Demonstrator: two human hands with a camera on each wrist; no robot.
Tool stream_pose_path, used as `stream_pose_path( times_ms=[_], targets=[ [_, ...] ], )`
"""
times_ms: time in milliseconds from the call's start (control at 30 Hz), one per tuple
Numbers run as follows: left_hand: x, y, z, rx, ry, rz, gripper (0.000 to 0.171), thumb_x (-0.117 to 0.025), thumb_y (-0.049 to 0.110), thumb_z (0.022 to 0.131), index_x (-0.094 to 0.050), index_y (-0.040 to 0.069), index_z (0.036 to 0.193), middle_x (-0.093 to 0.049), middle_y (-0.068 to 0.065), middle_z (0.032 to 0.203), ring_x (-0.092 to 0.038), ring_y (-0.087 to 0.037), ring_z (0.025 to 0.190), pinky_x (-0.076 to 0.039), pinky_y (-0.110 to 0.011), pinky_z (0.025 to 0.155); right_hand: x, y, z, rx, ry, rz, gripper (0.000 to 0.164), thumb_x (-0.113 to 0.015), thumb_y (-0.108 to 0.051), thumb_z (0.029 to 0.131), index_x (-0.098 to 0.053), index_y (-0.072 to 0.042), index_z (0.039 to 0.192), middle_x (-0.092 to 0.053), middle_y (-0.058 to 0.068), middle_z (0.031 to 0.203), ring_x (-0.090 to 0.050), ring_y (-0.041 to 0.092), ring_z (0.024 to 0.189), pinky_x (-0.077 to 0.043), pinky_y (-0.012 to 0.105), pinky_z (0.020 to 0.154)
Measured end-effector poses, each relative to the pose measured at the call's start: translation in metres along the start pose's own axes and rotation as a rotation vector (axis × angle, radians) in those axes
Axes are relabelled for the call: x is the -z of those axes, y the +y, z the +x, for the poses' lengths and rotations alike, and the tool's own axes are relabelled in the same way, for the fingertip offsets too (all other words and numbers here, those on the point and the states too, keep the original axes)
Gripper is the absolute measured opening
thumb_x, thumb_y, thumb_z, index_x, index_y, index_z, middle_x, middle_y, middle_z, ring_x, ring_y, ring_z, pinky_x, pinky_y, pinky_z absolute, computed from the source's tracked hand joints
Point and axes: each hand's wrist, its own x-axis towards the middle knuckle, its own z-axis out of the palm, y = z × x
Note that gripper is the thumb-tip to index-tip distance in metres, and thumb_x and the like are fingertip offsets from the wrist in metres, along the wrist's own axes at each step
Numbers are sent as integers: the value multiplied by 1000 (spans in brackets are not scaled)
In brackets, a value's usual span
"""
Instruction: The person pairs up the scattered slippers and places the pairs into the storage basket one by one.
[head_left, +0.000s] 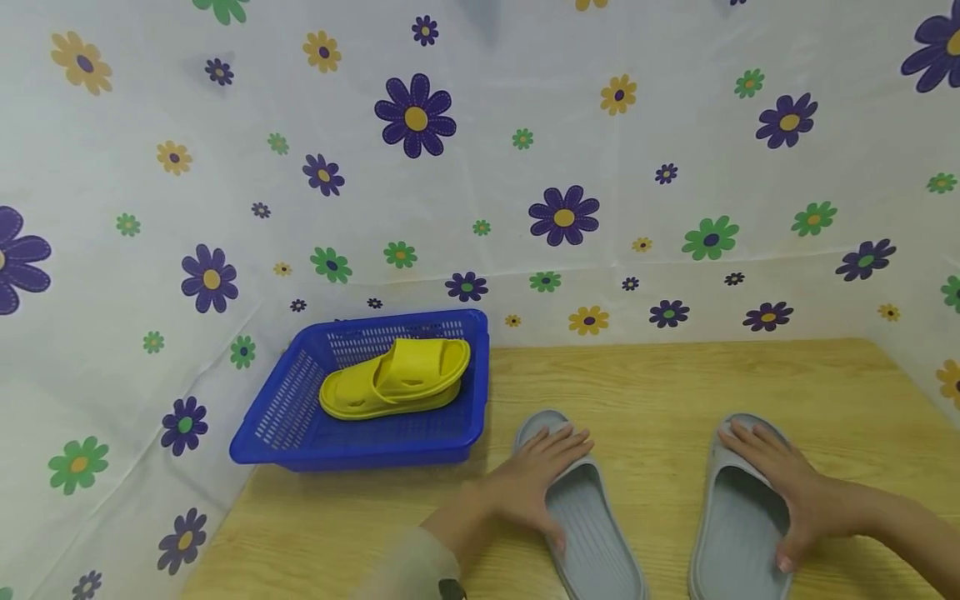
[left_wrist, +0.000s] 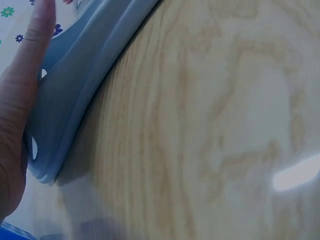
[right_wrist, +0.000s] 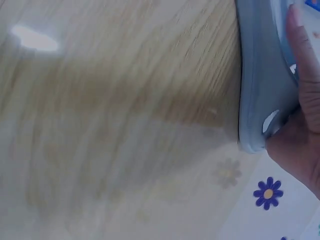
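Observation:
Two grey slippers lie on the wooden table in the head view, toes pointing away and slightly apart. My left hand [head_left: 525, 483] rests on the strap of the left slipper [head_left: 592, 525], fingers extended across its top and thumb out along the foot opening. On the right slipper [head_left: 738, 533], my right hand [head_left: 802, 492] lies the same way, fingers straight over the strap, thumb by the opening's outer edge. The left wrist view shows the left slipper's side [left_wrist: 75, 95] against the thumb; the right wrist view shows the other slipper's side [right_wrist: 260, 75] beneath that hand.
A blue plastic basket [head_left: 300, 454] stands at the table's back left. Inside it a pair of yellow slippers [head_left: 352, 392] lies stacked. A white flower-patterned sheet [head_left: 480, 175] hangs behind and beside the wooden table [head_left: 645, 383].

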Motion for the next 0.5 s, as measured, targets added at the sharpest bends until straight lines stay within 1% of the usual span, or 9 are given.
stream_pose_path(
  times_ms=[33,100,133,233,300,333,400,467,500],
  targets=[
    [2,-2,0,-21,-27,-6,133,-83,58,53,-9,9,152,-11,-10,159,-7,-29,146,-8,-48,117,3,1,1,24,-28,-25,128,-58,-78,63,-12,6,148,2,3,160,18,4,141,23,41,108],
    [5,-5,-1,-57,-73,-2,140,-85,58,49,-5,8,152,-7,-12,159,-5,-31,146,-7,-47,117,8,2,3,53,-80,-105,137,-67,-75,55,-10,8,147,6,3,159,20,3,140,18,17,105],
    [6,-7,0,-74,-95,9,143,-85,59,47,-3,8,152,-5,-13,159,-4,-32,146,-6,-46,117,10,3,4,72,-93,-159,141,-71,-74,49,-11,9,146,7,2,159,20,4,140,15,10,103],
    [7,-13,2,-119,-121,60,147,-83,64,45,0,9,152,-6,-13,159,-4,-31,146,-7,-43,118,15,4,6,112,-114,-327,152,-82,-69,33,-15,7,146,10,-3,158,19,2,140,12,6,103],
    [6,-17,3,-146,-108,108,146,-81,68,44,-2,9,152,-10,-12,158,-7,-30,146,-8,-41,118,18,6,9,164,-103,-437,154,-84,-67,24,-22,7,144,5,-3,158,13,5,143,9,8,107],
    [6,-19,4,-158,-99,115,146,-81,69,44,-4,9,152,-12,-12,158,-8,-29,146,-9,-40,118,19,8,10,195,-97,-474,155,-85,-66,22,-24,8,143,0,1,159,10,7,144,7,9,109],
    [6,-21,5,-179,-75,124,144,-80,70,43,-9,9,152,-16,-11,157,-11,-29,145,-10,-40,118,21,11,13,250,-87,-501,153,-85,-66,20,-29,9,141,-10,9,158,3,11,145,4,12,111],
    [5,-23,5,-192,-68,130,143,-79,71,43,-10,9,152,-18,-11,156,-11,-29,145,-11,-40,118,22,13,15,282,-84,-465,150,-84,-68,23,-31,12,138,-18,16,155,-2,14,145,0,12,112],
    [5,-23,5,-195,-72,128,142,-79,71,44,-10,9,152,-18,-11,156,-11,-29,145,-11,-40,118,22,14,15,286,-95,-439,149,-83,-68,26,-30,12,139,-20,18,154,-1,14,145,-1,11,112]
  ],
)
